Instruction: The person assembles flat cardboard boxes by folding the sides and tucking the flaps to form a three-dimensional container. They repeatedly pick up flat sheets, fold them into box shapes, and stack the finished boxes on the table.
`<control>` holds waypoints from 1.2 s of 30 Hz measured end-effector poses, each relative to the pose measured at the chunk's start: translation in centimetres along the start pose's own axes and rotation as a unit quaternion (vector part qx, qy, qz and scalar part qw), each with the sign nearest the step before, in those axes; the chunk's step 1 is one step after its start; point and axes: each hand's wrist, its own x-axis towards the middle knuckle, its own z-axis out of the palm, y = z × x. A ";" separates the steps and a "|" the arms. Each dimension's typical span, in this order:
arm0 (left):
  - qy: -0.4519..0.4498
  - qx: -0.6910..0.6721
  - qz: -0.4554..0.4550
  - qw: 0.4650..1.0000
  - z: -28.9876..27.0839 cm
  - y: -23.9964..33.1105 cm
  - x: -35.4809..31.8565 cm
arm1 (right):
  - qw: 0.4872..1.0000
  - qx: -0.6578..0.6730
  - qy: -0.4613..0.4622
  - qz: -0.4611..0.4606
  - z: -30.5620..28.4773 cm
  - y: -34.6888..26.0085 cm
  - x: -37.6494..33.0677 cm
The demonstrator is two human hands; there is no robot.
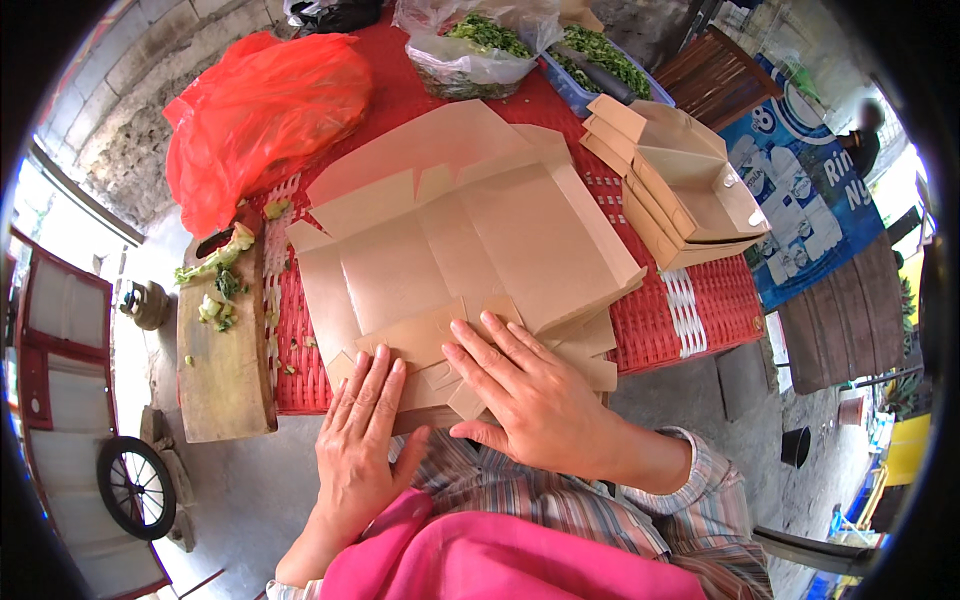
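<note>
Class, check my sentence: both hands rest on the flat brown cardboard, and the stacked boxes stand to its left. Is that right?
Wrong side: the head view shows the stacked boxes standing right of the flat brown cardboard. The left hand and right hand do rest on it.

Left hand (352, 458) and right hand (540, 408) lie palm-down, fingers (487, 366) extended.

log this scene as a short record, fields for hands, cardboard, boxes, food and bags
left hand: open, on near cardboard flaps
right hand: open, same
sheets: creased, unfolded, on red table
boxes: folded, stacked, right
food: chopped greens, far side; scraps on wooden board, left
bags: red, far left; clear, holding greens
</note>
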 end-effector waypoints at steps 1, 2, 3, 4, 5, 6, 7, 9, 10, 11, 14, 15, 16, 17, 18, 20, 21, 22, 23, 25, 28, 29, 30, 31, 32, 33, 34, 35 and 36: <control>0.002 0.004 -0.001 1.000 0.1 0.0 0.0 | 1.000 0.013 0.005 0.001 0.0 0.0 -0.1; 0.004 0.007 -0.002 1.000 0.1 0.1 0.0 | 0.999 0.037 0.000 0.003 0.0 0.1 -0.1; 0.009 0.012 0.000 1.000 0.0 0.2 0.1 | 0.998 0.057 -0.003 0.004 -0.2 0.2 0.1; 0.012 0.013 0.003 1.000 0.0 0.1 0.1 | 0.997 0.077 -0.005 0.006 -0.4 0.4 0.2; 0.015 0.014 0.006 1.000 0.0 0.0 0.1 | 0.993 0.118 0.002 0.010 -0.4 0.9 0.3; 0.020 0.014 0.009 1.000 0.0 0.0 0.1 | 0.987 0.158 0.010 0.012 -0.3 1.6 0.4; 0.027 -0.002 0.011 1.000 -0.3 0.1 0.3 | 0.980 0.198 0.017 0.014 -0.4 1.9 0.3; 0.058 -0.061 0.017 0.996 -0.4 -0.5 0.2 | 0.966 0.248 0.013 0.070 -1.0 1.6 -0.2; 0.074 -0.089 0.018 0.993 -0.4 -1.0 0.1 | 0.957 0.274 0.011 0.095 -1.2 1.4 -0.4; 0.142 -0.062 0.026 0.988 0.1 -1.4 -0.1 | 0.970 0.227 0.052 0.070 -1.5 1.0 -0.9; 0.304 -0.116 -0.071 0.943 0.6 -0.9 -0.2 | 0.963 0.182 0.198 0.036 -2.7 1.4 -2.0; 0.287 -0.095 -0.069 0.951 0.2 -1.0 -0.1 | 0.945 0.190 0.255 0.071 -2.6 2.3 -2.8; 0.263 -0.115 -0.074 0.955 0.0 -1.6 -0.4 | 0.928 0.219 0.252 0.164 -3.0 2.9 -3.7; 0.239 -0.134 -0.079 0.958 0.0 -2.2 -0.8 | 0.920 0.212 0.222 0.243 -3.7 3.4 -3.9; 0.213 -0.154 -0.083 0.961 0.2 -2.7 -0.9 | 0.905 0.203 0.190 0.323 -4.4 3.9 -3.9; 0.240 -0.160 -0.078 0.954 0.4 -3.0 -0.8 | 0.928 0.164 0.154 0.297 -4.8 5.2 -3.6; 0.237 -0.170 -0.085 0.953 0.5 -3.2 -1.1 | 0.938 0.144 0.135 0.285 -4.5 5.9 -3.5; 0.232 -0.183 -0.090 0.951 0.6 -3.3 -1.1 | 0.947 0.133 0.144 0.255 -3.8 6.6 -3.6; 0.236 -0.185 -0.065 0.952 0.5 -3.1 -1.0 | 0.955 0.122 0.152 0.225 -2.8 7.4 -3.7; 0.243 -0.189 -0.020 0.951 0.4 -2.6 -0.9 | 0.959 0.118 0.178 0.189 -2.5 7.7 -3.3; 0.253 -0.193 0.004 0.948 0.9 -2.3 -1.3 | 0.943 0.154 0.225 0.191 -2.9 7.0 -2.2; 0.256 -0.192 0.003 0.947 1.1 -2.3 -1.6 | 0.935 0.174 0.234 0.203 -3.3 6.4 -1.8; 0.261 -0.177 0.014 0.949 1.1 -2.2 -1.7 | 0.925 0.194 0.245 0.216 -3.6 6.1 -1.5; 0.265 -0.161 0.026 0.950 1.0 -2.1 -1.7 | 0.925 0.199 0.259 0.194 -3.5 6.2 -1.2; 0.270 -0.146 0.037 0.951 0.9 -2.0 -1.8 | 0.927 0.188 0.278 0.166 -3.6 6.1 -0.8; 0.274 -0.147 0.039 0.950 0.6 -1.8 -1.8 | 0.929 0.174 0.297 0.137 -3.8 6.0 -0.4; 0.275 -0.170 0.020 0.946 0.3 -1.5 -1.7 | 0.929 0.161 0.316 0.109 -4.1 6.0 0.1; 0.276 -0.194 0.002 0.941 0.1 -1.2 -1.5 | 0.929 0.162 0.319 0.098 -4.6 6.0 0.6; 0.279 -0.214 -0.021 0.936 -0.1 -1.0 -1.6 | 0.929 0.166 0.320 0.083 -5.1 5.8 1.4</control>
